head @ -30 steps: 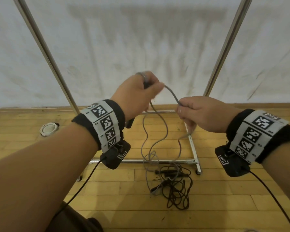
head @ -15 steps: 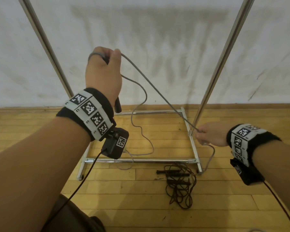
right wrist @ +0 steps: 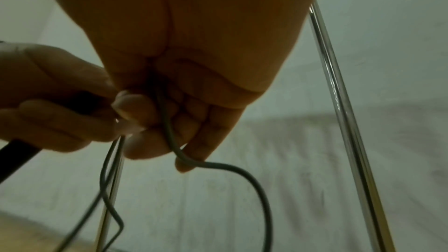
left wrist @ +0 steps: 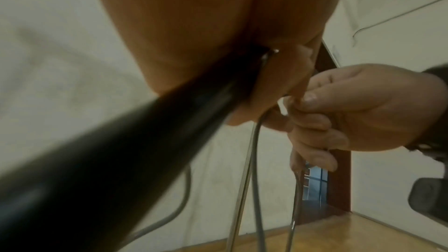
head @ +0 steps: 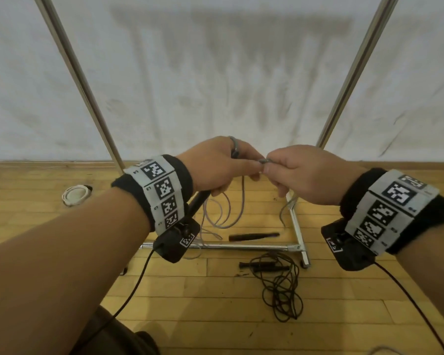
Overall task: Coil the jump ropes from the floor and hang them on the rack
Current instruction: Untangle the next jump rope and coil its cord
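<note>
Two hands meet at chest height: the left hand [head: 217, 165] grips the black handle and gathered loops of a thin grey jump rope [head: 224, 212], the right hand's [head: 299, 172] fingers [left wrist: 315, 122] pinching its next length, likely to add a loop. Its other handle and a tangled black jump rope [head: 282, 288] lie on the wooden floor [head: 215, 316] beside the chrome rack [head: 296, 226]. No containers show.

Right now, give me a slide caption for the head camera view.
Both hands, left hand and right hand, coil a thin grey jump rope; tangled black jump rope lies below.
</note>
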`<state>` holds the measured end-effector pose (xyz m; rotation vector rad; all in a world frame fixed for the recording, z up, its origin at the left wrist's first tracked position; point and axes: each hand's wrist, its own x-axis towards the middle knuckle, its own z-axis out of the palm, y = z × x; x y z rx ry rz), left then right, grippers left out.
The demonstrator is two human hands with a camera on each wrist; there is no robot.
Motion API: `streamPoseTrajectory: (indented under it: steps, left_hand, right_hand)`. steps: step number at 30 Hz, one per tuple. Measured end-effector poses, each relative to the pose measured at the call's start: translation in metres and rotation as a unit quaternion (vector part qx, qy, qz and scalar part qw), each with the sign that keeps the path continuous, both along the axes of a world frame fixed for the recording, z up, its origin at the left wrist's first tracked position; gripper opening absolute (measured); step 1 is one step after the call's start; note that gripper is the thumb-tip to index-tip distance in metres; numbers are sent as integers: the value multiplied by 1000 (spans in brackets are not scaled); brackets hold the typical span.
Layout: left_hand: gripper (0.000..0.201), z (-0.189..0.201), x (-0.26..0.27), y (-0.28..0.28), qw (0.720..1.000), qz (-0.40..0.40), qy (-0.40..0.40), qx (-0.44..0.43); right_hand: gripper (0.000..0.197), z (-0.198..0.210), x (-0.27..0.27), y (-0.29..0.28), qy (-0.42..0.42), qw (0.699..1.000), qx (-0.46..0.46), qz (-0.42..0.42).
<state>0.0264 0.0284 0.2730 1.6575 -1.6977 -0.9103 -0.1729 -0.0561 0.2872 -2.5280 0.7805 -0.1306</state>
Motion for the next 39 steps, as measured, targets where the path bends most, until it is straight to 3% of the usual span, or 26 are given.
streamPoseTrajectory:
  steps: [8,16,18,20,24,29,32,33,35,39]
  left_hand:
    - [19,10,6,-6,985,132,36,-105]
    - [17,20,23,-6,912,293,187,-216]
    - [17,20,31,-9,894,343,186,-220]
    - [14,15,38,-10,895,373,154,-187]
    - [19,-2,41,-5,950,304,27,-69]
    - [23,-11,15,-3,993,105,47,-2]
    - [12,-13,-3,-4,999,20,-10,23]
    - [7,-13,-7,-5,999,6,-24,25]
    - [15,-11,-10,-8,999,4,-37,12]
    - [24,-3,-2,-11,996,65,0,-57]
  right_hand:
    - [40,-20,-16,-9,-7,999,29,-43]
    - [36,-55,-43,-33,104,988,42,-105]
    - [31,-63,-49,-35,136,984,56,-104]
    - [33,-69,-53,-36,179,976,60,-105]
    - [36,-60,-49,-34,238,968,20,-78]
    - [37,-25,-30,-23,118,992,27,-31]
    - [39,-8,-22,-16,51,999,11,-9]
    - [39,-4,-21,-14,38,999,10,-7]
    - [38,0,-20,-11,24,1000,16,-5]
    - [37,-6,-23,-13,2,998,51,-24]
